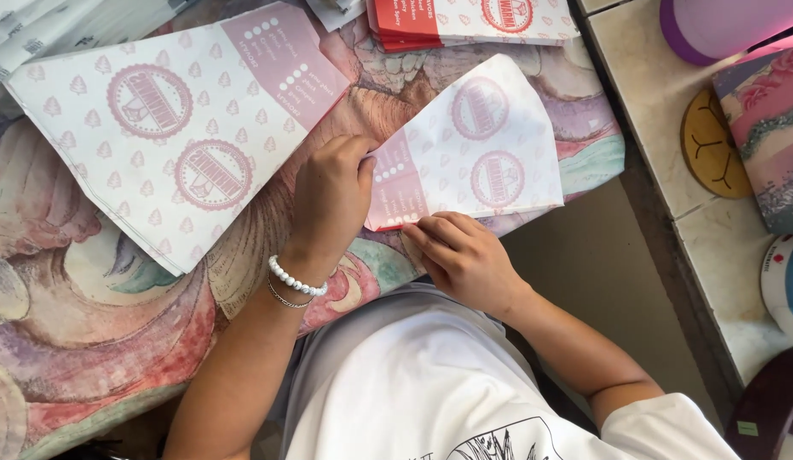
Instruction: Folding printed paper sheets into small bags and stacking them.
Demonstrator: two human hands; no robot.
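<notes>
A white paper sheet [490, 140] with pink round emblems and a pink strip lies folded into a tapered shape on the patterned tablecloth [81, 307]. My left hand [332, 196], with a white bead bracelet at the wrist, is curled and presses on the sheet's folded left corner. My right hand [463, 255] pinches the sheet's lower edge between fingers and thumb, right next to the left hand.
A larger flat sheet [170, 128] of the same paper lies to the left. A stack of red and white sheets [464, 21] sits at the top. On the tiled counter [643, 94] to the right are a purple container [712, 30], a wooden coaster [712, 145] and a patterned box [771, 128].
</notes>
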